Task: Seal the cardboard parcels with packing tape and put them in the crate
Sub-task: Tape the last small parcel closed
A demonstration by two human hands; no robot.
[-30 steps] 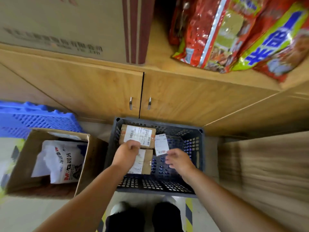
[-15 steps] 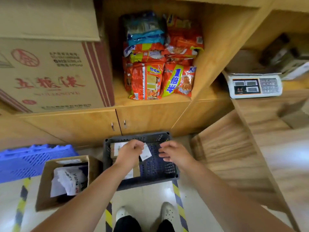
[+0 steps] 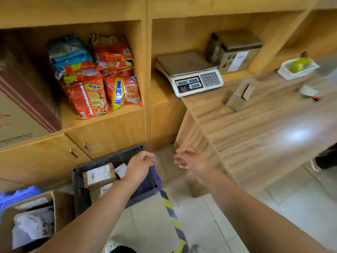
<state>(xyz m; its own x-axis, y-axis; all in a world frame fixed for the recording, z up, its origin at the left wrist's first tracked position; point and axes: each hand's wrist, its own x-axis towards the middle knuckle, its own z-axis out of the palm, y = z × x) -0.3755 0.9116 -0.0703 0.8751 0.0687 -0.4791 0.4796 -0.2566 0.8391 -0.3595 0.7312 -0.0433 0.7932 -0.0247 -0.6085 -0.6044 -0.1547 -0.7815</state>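
A dark plastic crate [image 3: 109,158] stands on the floor below the cupboard. Two labelled cardboard parcels lie in it, one [image 3: 99,175] at the back and another [image 3: 99,193] in front, with a small white-labelled item [image 3: 121,169] beside them. My left hand [image 3: 140,165] hovers over the crate's right side with its fingers curled, and I see nothing in it. My right hand [image 3: 189,159] hangs relaxed and empty to the right of the crate, near the wooden counter. A small open cardboard box [image 3: 240,94] sits on the counter.
An electronic scale [image 3: 197,79] stands at the counter's far end, with a labelled parcel [image 3: 235,55] on the shelf behind it. A white basket [image 3: 297,67] sits farther right. Snack packs [image 3: 94,77] fill a shelf. An open carton [image 3: 60,207] and a blue crate [image 3: 18,194] are at floor left.
Both hands have lifted out of the crate and drawn apart. The small white-labelled item held between them now lies in the crate. The view has swung up and right toward the counter.
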